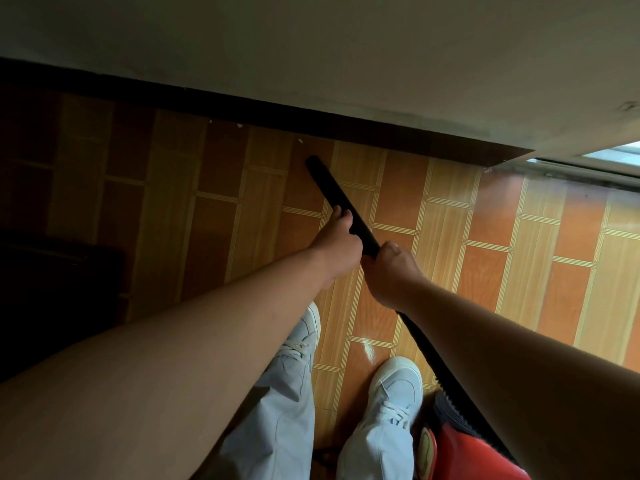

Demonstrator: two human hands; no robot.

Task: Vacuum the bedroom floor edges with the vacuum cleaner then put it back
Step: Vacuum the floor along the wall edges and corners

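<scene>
A black vacuum wand (330,188) slants down over the wood-pattern floor, and its tip lies close to the dark baseboard (311,119) under the pale wall. My left hand (341,242) grips the wand halfway along. My right hand (391,271) grips it just behind, where the ribbed black hose (436,362) begins. The hose runs back under my right forearm to the red vacuum body (467,448) by my right foot.
My two white shoes (394,386) and pale trousers stand on the tiles behind the wand. A dark piece of furniture (52,282) fills the left edge. A bright sliding-door track (588,168) opens at the right. A few white specks lie near the baseboard.
</scene>
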